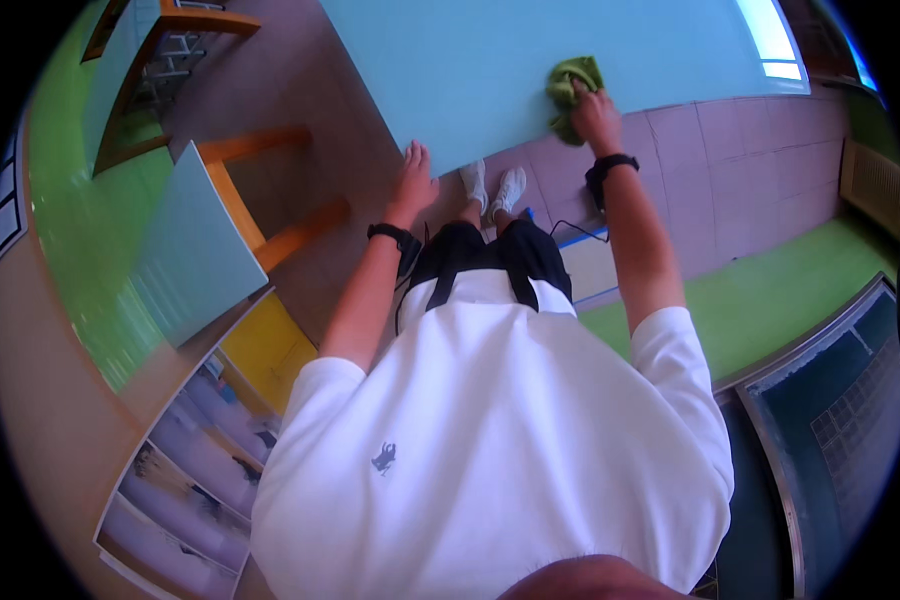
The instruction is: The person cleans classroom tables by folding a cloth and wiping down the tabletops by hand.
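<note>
A pale blue tabletop (480,82) spans the upper middle of the head view. My right hand (596,120) grips a crumpled green cloth (577,75), which lies on the tabletop near its close edge. Part of the cloth hangs around that edge, beside my fingers. At the table's near left corner, my left hand (415,182) rests with its fingertips at the edge; it holds nothing, and its fingers look slightly apart. Each wrist wears a black band, and a thin cable runs down from the right one.
Left stands another table with a light top (199,255) and orange wooden legs. An open shelf unit (187,465) with several compartments is at lower left. A chalkboard (817,420) fills the lower right. My white shoes (507,189) stand on the tiled floor (727,142), under the table's edge.
</note>
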{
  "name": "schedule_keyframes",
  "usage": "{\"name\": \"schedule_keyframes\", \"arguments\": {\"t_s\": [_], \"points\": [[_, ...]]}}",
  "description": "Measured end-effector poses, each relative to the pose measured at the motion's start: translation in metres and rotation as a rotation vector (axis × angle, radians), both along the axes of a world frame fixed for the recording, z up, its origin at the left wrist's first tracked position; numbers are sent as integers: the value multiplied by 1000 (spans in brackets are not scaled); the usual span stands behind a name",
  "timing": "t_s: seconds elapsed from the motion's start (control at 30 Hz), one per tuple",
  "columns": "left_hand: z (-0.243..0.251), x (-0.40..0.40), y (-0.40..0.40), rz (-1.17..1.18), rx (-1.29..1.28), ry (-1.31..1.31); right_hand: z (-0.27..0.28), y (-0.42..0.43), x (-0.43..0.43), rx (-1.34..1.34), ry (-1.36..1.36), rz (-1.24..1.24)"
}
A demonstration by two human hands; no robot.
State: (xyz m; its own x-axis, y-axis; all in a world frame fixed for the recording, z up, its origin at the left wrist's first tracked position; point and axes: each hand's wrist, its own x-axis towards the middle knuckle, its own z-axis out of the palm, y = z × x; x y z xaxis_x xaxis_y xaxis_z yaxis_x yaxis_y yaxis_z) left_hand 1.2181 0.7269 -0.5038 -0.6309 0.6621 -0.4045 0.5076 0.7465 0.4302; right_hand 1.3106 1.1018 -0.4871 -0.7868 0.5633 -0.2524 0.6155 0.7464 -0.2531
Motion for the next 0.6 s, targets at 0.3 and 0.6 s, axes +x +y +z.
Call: {"name": "schedule_keyframes", "arguments": {"t_s": [0.3, 0.6], "points": [[5, 11, 3, 15, 184, 30, -22, -170, -49, -422, 153, 251], [3, 29, 1, 83, 243, 176, -25, -9, -10, -102, 157, 166]]}}
